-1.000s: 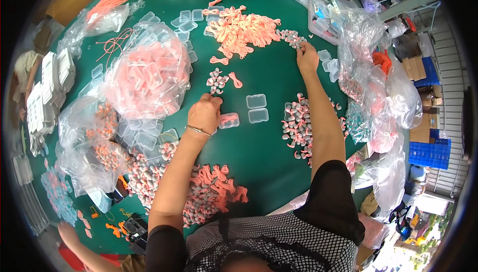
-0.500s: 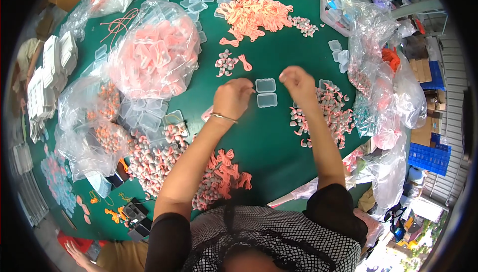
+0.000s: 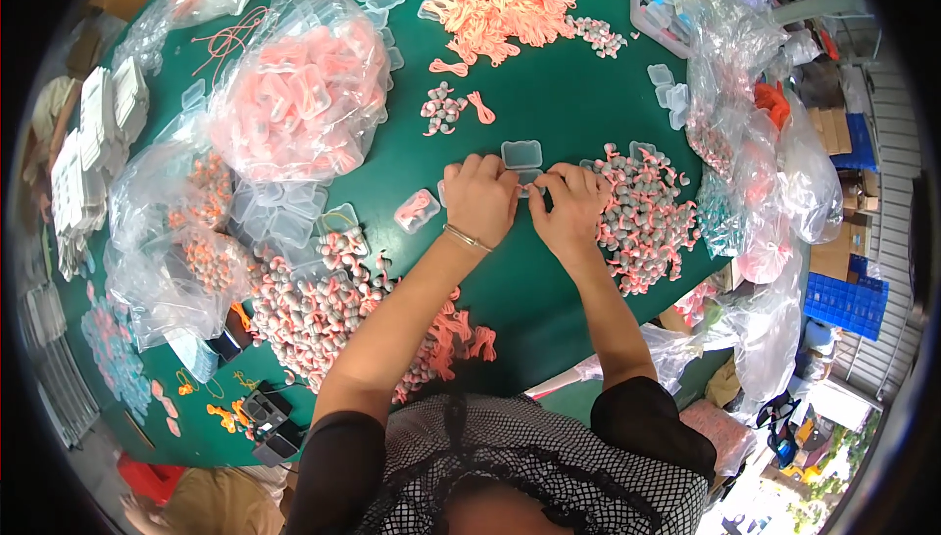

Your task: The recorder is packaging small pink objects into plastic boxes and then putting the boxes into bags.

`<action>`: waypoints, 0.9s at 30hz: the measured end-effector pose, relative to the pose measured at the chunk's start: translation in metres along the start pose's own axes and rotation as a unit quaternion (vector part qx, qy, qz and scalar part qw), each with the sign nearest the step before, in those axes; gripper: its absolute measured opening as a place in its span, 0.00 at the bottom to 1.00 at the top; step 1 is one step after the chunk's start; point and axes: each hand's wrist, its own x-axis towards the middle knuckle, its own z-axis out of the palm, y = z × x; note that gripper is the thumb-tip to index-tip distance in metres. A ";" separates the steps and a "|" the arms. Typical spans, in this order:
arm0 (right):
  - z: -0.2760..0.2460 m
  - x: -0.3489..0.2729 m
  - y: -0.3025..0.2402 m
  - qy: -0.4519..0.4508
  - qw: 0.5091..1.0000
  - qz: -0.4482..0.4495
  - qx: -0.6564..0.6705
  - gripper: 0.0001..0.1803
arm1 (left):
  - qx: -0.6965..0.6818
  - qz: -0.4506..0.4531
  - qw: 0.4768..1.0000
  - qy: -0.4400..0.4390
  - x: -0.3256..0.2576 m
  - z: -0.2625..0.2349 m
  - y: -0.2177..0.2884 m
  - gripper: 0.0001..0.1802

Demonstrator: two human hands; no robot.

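Observation:
A small clear plastic box lies opened flat on the green table, its lower half partly covered by my fingers. My left hand, with a bracelet at the wrist, is closed at the left of that lower half. From the right, my right hand meets it, thumb and fingertips pinched together over the box. Something small may be between the fingertips; I cannot make it out. Left of my left hand lies a filled clear box with pink cord inside. A heap of small grey-and-pink pieces sits right beside my right hand.
Coral cord bundles are piled at the far side. A large bag of pink-filled boxes stands at left. More grey-and-pink pieces and cord bundles lie by my left forearm. Plastic bags line the right edge. Another person sits lower left.
Both hands have come together over the lower half of the open box; before, they were apart on either side. The filled box, formerly mostly behind my left wrist, now shows fully.

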 end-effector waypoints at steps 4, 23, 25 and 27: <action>0.006 0.037 0.024 -0.003 0.996 0.008 0.087 0.04 | -0.008 0.016 0.999 -0.036 0.003 -0.015 0.003 0.18; 0.039 0.092 0.065 -0.074 0.955 0.115 0.265 0.09 | -0.025 0.012 0.998 -0.064 0.001 -0.020 -0.021 0.26; 0.019 0.068 0.053 -0.115 0.925 0.107 0.345 0.08 | -0.032 0.008 0.998 -0.057 0.002 -0.020 -0.023 0.26; -0.003 0.052 0.035 -0.160 0.937 -0.003 0.311 0.06 | -0.040 0.003 0.998 -0.056 0.002 -0.018 -0.023 0.27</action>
